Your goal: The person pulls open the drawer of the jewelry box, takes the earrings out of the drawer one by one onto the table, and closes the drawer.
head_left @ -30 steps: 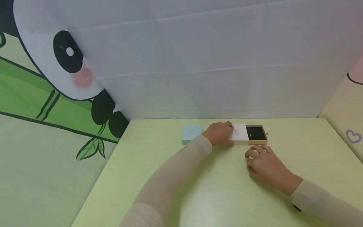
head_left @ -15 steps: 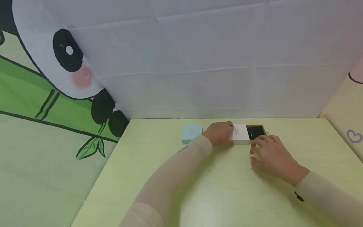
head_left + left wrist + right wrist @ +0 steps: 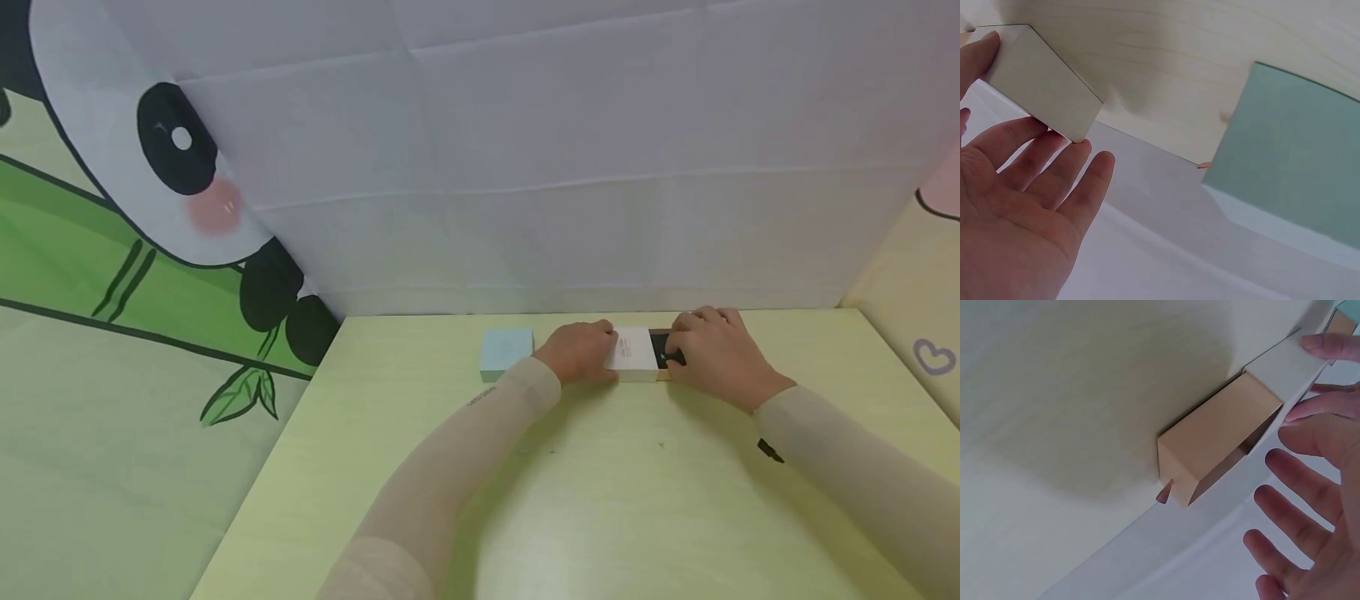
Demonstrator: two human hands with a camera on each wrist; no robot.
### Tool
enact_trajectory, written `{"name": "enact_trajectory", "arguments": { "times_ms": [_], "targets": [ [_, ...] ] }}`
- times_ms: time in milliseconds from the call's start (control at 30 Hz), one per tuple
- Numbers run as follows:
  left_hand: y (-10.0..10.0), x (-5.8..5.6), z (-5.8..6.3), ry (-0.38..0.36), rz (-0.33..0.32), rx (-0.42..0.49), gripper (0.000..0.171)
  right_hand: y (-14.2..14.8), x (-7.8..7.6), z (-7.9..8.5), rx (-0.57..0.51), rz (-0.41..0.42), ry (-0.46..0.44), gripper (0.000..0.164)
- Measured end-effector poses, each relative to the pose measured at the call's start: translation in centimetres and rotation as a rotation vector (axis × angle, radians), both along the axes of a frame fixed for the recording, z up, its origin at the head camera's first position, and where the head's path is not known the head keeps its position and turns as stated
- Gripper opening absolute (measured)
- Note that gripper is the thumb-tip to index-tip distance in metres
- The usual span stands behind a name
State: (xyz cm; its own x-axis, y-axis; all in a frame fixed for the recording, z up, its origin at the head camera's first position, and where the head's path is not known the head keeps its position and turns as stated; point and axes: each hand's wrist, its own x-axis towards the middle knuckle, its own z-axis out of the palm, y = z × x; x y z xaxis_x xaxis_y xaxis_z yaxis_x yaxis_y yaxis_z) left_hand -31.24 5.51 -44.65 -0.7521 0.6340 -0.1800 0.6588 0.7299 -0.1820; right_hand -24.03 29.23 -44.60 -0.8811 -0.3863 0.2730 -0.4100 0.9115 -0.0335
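Observation:
My left hand (image 3: 579,354) grips the white sleeve (image 3: 635,352) of a drawer box, thumb on the near side and fingers on the far side in the left wrist view. A tan drawer (image 3: 1210,431) sticks out of the sleeve's right end, with a small ribbon tab (image 3: 1164,492) at its end. Over the drawer hovers my right hand (image 3: 712,354), its fingers spread apart near the drawer's open top in the right wrist view. Inside lies a flat black item (image 3: 660,344) with a small light mark, partly hidden by that hand. Whether the fingertips touch it, I cannot tell.
A pale teal box (image 3: 506,350) stands left of the left hand, apart from the white sleeve. All of it rests near the back edge of a light wooden table (image 3: 585,517). White cloth (image 3: 555,242) hangs behind.
My right hand has moved forward and up from the table in front of the box to above the drawer, now covering most of the black item. The left hand has stayed on the sleeve.

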Motion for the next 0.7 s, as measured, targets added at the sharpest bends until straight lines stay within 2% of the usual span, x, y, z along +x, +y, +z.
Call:
{"name": "enact_trajectory", "arguments": {
  "times_ms": [200,333,467,700],
  "targets": [
    [0.1,-0.1,-0.1,0.004,-0.004,-0.007,0.069,0.0,-2.1,0.0,-0.032,-0.061,-0.153,0.013],
    [0.1,-0.2,-0.1,0.004,-0.001,-0.009,0.069,0.0,-3.0,-0.2,-0.052,-0.098,-0.236,0.016],
    [0.1,-0.1,-0.1,0.000,-0.001,-0.008,0.069,-0.1,-3.4,-0.5,-0.040,-0.114,-0.260,0.017],
    [0.2,-0.3,-0.2,0.009,-0.002,-0.016,0.070,-0.3,-3.7,-0.8,-0.028,-0.109,-0.246,0.011]
  ]
}}
